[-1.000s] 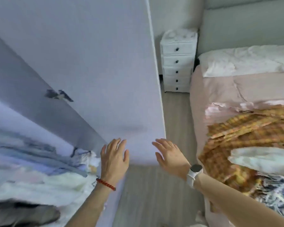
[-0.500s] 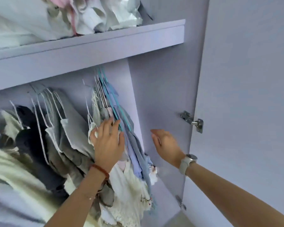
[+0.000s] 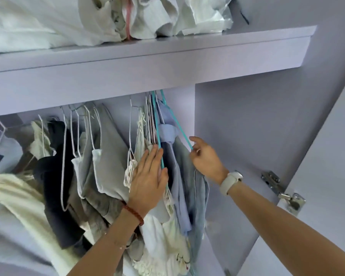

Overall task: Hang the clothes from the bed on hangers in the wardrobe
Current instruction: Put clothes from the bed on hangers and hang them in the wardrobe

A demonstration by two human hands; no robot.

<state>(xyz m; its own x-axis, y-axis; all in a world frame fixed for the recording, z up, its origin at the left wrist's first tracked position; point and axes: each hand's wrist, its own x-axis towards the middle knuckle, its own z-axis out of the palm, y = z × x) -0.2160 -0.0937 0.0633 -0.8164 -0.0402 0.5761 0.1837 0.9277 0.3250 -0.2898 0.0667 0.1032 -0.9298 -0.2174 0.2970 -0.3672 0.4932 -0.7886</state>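
Hangers crowd the rail above both hands; the left hand (image 3: 147, 180) lies flat and open against the hung clothes (image 3: 106, 160), while the right hand (image 3: 205, 158) pinches a teal hanger (image 3: 177, 126), probably light, stiff and slippery, best held by its arm

No text, label, brand or number can be read anywhere. The watch (image 3: 231, 182) on the right wrist shows only its pale band and case side, and its face is turned away.
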